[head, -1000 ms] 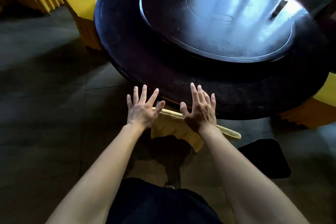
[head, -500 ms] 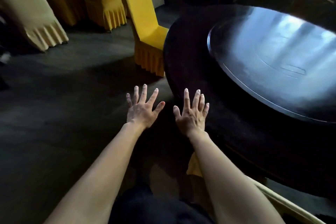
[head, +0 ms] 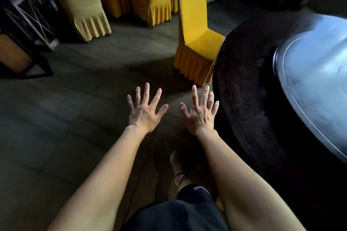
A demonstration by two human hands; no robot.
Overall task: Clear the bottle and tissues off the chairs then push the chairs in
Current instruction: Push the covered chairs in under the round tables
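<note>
- Your left hand is held out over the floor, well left of the worktop. Its grip is apart, with all five fingers straight and fanned and the back of the hand facing up.
- Your right hand hangs just beside the worktop's left rim, its grip also apart and fingers spread. The little finger sits close against the dark edge, but in this dim light I cannot tell whether it touches.
- The thumbs point toward each other and the hands stay apart.
- The yellow chair stands upright at the worktop's far-left side, beyond your fingertips. Its seat is turned toward the worktop, and the front corner of the seat meets the rim. Its pleated skirt reaches the floor.
- The worktop is round and dark. A glass turntable lies on it, farther in from the rim, and catches pale light.
- Farther from the worktop, behind the yellow chair, are more covered chairs (same pleated skirts). A paler cover stands farthest out, next to a black metal frame.
- Your shoe is on the floor beside the worktop's near edge.
</note>
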